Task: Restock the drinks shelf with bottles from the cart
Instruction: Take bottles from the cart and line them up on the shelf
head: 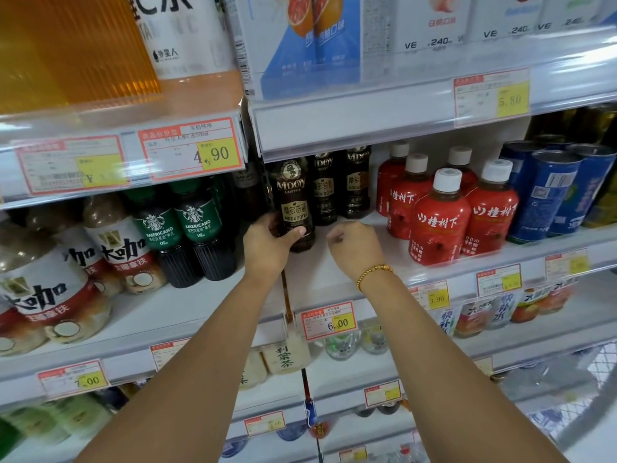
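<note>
A dark coffee bottle [293,198] with a gold and black label stands upright at the left end of the white shelf [337,275]. My left hand [267,243] is wrapped around its lower half. Two more of the same dark bottles [340,187] stand behind it, further back on the shelf. My right hand [354,247] hovers just right of the held bottle with its fingers curled in and nothing in it; a gold bead bracelet is on that wrist.
Red hawthorn drink bottles [440,218] with white caps crowd the shelf to the right, then blue cans [551,192]. Green-label Americano bottles [197,225] and white latte bottles [50,289] fill the left bay. Price tags line the shelf edges. A wire cart edge [594,396] shows at lower right.
</note>
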